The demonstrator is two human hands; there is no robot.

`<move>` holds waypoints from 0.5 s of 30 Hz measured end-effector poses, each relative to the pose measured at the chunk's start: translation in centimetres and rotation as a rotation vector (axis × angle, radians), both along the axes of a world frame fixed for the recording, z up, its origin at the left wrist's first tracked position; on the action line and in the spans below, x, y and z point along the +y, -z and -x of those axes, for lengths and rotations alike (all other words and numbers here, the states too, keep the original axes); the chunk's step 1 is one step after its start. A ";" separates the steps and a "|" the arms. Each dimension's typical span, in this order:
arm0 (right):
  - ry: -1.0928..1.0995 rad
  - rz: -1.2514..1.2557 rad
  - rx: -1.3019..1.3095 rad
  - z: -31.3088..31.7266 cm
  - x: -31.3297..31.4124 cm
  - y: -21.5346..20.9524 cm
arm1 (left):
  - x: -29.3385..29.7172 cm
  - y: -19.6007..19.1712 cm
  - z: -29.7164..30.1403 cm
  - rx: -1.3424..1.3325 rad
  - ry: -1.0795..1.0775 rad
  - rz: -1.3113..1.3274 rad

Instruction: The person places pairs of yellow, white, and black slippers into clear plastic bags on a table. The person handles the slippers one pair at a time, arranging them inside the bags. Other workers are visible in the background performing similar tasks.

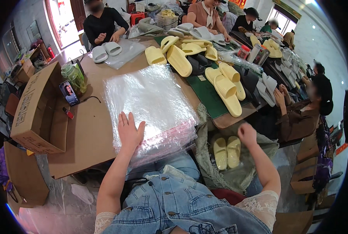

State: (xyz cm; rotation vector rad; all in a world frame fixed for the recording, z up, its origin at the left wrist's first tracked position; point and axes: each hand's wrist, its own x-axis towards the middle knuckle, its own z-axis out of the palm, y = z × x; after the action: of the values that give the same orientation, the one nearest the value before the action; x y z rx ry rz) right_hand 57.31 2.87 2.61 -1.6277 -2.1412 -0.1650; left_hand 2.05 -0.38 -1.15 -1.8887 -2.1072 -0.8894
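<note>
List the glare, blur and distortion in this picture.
Head view: bright glare across the clear plastic bags; doorway washed out white; right hand slightly blurred, perhaps from motion; fisheye distortion bending edges near the rim, corners black.

1. A white wall (326, 39) fills the right side, bending with the lens.
2. At upper left, strong daylight glares through an open doorway (68, 25), beside a dark brown door (79, 15).
3. A bright window (284, 22) sits at upper right.
4. The counter (86, 142) has a brown top.
5. Pale streaks marble the grey floor (63, 204).
6. A red stool (137, 18) stands far back.
</note>
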 end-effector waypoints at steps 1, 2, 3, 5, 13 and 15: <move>0.017 -0.029 0.003 1.0 1.8 -1.3 | -0.1 0.0 0.0 0.001 0.000 -0.003; 0.035 -0.059 0.008 1.7 3.7 -2.3 | -0.2 0.0 0.1 -0.003 -0.005 0.005; 0.052 -0.098 -0.005 1.9 5.7 -2.6 | -0.2 -0.1 0.0 -0.004 -0.006 0.011; 0.151 -0.122 -0.010 2.3 9.6 -2.8 | -0.1 -0.6 -0.3 -0.023 -0.016 0.039; 0.425 0.166 0.252 4.9 21.9 -2.7 | 0.0 0.1 0.2 -0.044 0.004 0.051; 0.330 0.164 0.406 4.8 23.3 -1.9 | 0.0 0.2 0.1 -0.061 0.005 0.052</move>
State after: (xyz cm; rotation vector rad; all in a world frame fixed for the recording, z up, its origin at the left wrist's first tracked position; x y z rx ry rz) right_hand 52.49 26.18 4.51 -1.9095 -1.6105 0.2309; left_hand 1.97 -0.43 -1.30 -1.9160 -2.1823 -0.9124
